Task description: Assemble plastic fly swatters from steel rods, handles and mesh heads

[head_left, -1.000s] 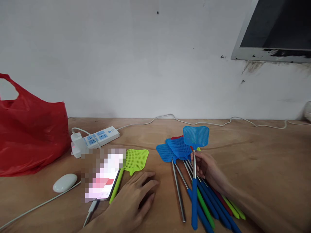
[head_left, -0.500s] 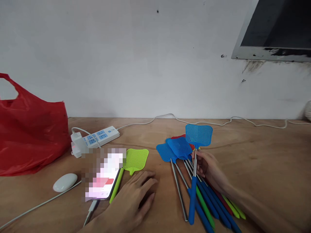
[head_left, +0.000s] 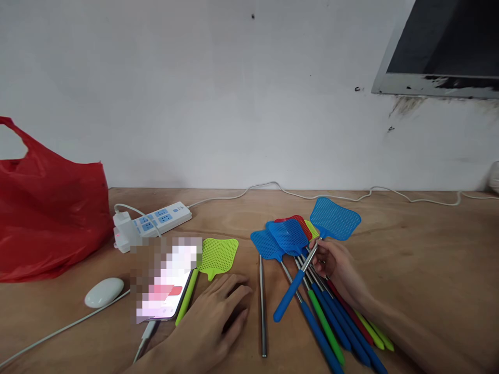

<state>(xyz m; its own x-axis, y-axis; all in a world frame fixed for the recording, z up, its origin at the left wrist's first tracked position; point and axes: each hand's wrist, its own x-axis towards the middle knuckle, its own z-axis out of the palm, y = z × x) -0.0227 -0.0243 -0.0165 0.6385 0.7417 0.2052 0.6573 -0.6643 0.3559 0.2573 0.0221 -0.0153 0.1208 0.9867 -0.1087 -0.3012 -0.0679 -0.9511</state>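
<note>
My right hand (head_left: 331, 259) pinches the metal shaft of a blue fly swatter (head_left: 336, 219), its mesh head tilted up to the right and its blue grip slanting down to the left. Beneath it lies a pile of fly swatters (head_left: 288, 236) with blue, red and yellow-green heads and grips in several colours. A loose metal rod (head_left: 263, 311) rests on the table left of the pile. Flat on the tabletop, my left hand (head_left: 216, 311) has its fingers apart and holds nothing. Just beyond it are a yellow-green swatter head (head_left: 219, 257) and a separate yellow-green grip (head_left: 187, 296).
A lit phone (head_left: 167, 285), partly pixelated, lies on the wooden table (head_left: 429, 249) with a cable plugged in. Behind it is a white power strip (head_left: 167, 221). A white oval object (head_left: 104, 292) and a red plastic bag (head_left: 54, 208) stand at the left.
The blue swatter in my right hand has turned, its head swinging right and its grip left. The loose metal rod has shifted left, away from the pile. My left hand stays put.
</note>
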